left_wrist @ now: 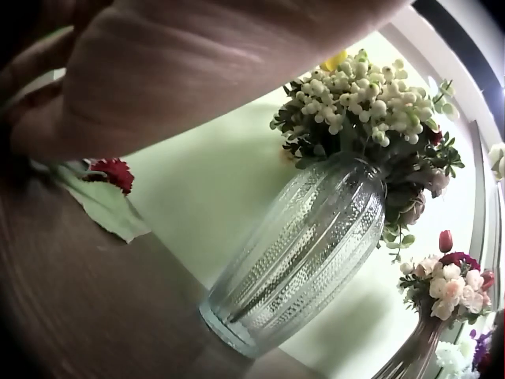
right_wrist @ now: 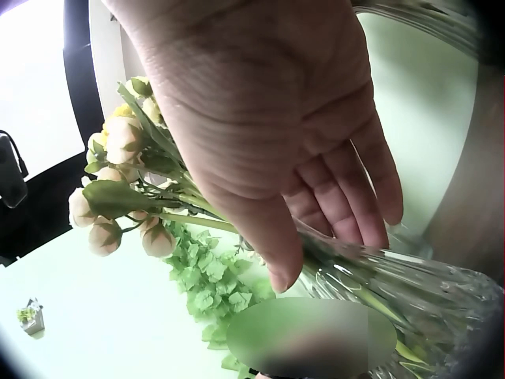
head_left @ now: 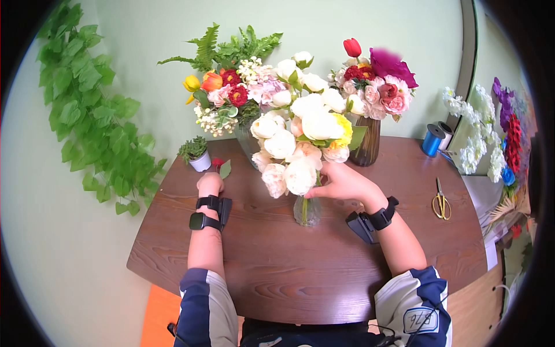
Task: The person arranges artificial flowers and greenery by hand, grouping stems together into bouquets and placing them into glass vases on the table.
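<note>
In the head view my left hand (head_left: 210, 184) is low at the table's left side, fingers curled at the stem of a red flower (head_left: 218, 162) with a green leaf (head_left: 225, 169). The left wrist view shows that red bloom (left_wrist: 115, 175) and its leaf (left_wrist: 106, 207) beside the fingers, whose tips are hidden. My right hand (head_left: 345, 184) is around the neck of a small clear glass vase (head_left: 307, 213) of white and pale pink flowers (head_left: 302, 176). In the right wrist view, the thumb is on one side of the stems and glass vase (right_wrist: 442, 304), the fingers on the other.
Behind stand a tall glass vase (head_left: 247, 139) and a brown vase (head_left: 365, 144), both with mixed flowers. A potted succulent (head_left: 199, 160) is at the back left. Gold-handled scissors (head_left: 441, 203) and a blue spool (head_left: 432, 140) are on the right, beside hanging flowers (head_left: 496, 168).
</note>
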Tool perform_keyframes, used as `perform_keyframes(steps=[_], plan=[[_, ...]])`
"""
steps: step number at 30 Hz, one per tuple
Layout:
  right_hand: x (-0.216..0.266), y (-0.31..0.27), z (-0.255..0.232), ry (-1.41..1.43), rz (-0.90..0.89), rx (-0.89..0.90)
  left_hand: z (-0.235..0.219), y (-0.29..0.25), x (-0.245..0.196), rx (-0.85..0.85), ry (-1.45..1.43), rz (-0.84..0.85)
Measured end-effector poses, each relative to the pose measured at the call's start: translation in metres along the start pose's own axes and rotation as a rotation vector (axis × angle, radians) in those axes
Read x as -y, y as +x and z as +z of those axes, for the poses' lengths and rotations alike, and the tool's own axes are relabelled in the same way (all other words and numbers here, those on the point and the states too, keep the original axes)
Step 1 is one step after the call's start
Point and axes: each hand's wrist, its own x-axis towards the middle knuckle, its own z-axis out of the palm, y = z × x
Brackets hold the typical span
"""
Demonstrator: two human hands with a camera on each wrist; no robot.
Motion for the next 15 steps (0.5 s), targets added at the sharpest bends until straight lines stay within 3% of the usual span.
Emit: perform_keyframes(steps=[1, 3, 4, 6, 8, 10, 12, 15], plan=[[-0.001, 0.000, 0.001, 0.004, 0.004, -0.005, -0.011, -0.013, -0.008, 0.000, 0.006, 0.004], [-0.003, 0.002, 0.002, 0.028, -0.030, -0.017, -0.034, -0.040, -0.026, 0.265, 0.157, 0.068], [0.001, 0.001, 0.001, 0.029, -0.030, -0.025, -0.042, -0.048, -0.031, 0.260, 0.162, 0.071], [0.011, -0.003, -0.002, 0.038, -0.040, -0.039, -0.059, -0.065, -0.038, 0.284, -0.006, 0.302], [0.015, -0.004, -0.007, 0.010, -0.014, -0.025, -0.103, -0.120, -0.038, 0.205, -0.108, 0.377], [0.013, -0.004, -0.006, -0.014, 0.015, -0.002, -0.134, -0.170, -0.033, -0.263, -0.253, 0.492], [0.005, -0.001, -0.002, -0.018, 0.028, -0.004, -0.145, -0.200, -0.022, -0.499, -0.554, 0.611], [-0.001, 0.001, 0.008, 0.008, -0.087, -0.098, -0.164, -0.244, -0.011, -0.547, -0.961, 0.713]])
